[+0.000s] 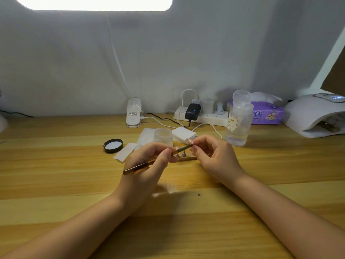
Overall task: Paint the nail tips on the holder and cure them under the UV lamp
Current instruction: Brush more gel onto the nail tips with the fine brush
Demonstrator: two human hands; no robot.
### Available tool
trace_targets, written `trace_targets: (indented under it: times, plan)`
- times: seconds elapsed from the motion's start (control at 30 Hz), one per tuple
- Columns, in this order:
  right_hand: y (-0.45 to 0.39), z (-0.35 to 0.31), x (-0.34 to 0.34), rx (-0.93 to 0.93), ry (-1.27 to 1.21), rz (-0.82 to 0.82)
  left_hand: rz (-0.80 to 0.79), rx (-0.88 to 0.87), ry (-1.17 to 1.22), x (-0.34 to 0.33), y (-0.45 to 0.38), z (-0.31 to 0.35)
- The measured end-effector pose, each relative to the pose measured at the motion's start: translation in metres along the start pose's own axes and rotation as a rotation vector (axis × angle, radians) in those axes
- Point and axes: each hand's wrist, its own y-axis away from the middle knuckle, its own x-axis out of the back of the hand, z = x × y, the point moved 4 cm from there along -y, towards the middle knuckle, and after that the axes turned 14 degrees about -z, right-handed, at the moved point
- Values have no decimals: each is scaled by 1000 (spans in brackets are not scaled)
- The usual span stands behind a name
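two hands: both on one nail brush (158, 159)
left hand (149, 161): grips the handle
right hand (211, 156): pinches the brush tip
holder (186, 158): on desk (56, 184), between hands
uv lamp (315, 113): far right

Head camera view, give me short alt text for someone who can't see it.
Over a wooden desk, a left hand holds a thin nail brush while the right hand pinches its tip, above a small nail tip holder. Behind sit an open jar, its black lid, a clear bottle and a white UV lamp.
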Motion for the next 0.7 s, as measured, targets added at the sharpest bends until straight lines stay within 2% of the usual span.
trace_targets:
  times: [0.2, 0.47, 0.7]
  plan:
    - [1, 0, 0, 12, 9, 9, 74, 17, 39, 5, 0, -4]
    - [0, -1, 1, 32, 32, 31, 2, -20, -23, 0, 1, -1]
    - [1, 0, 1, 35, 22, 42, 39, -57, -15, 1, 3, 3]
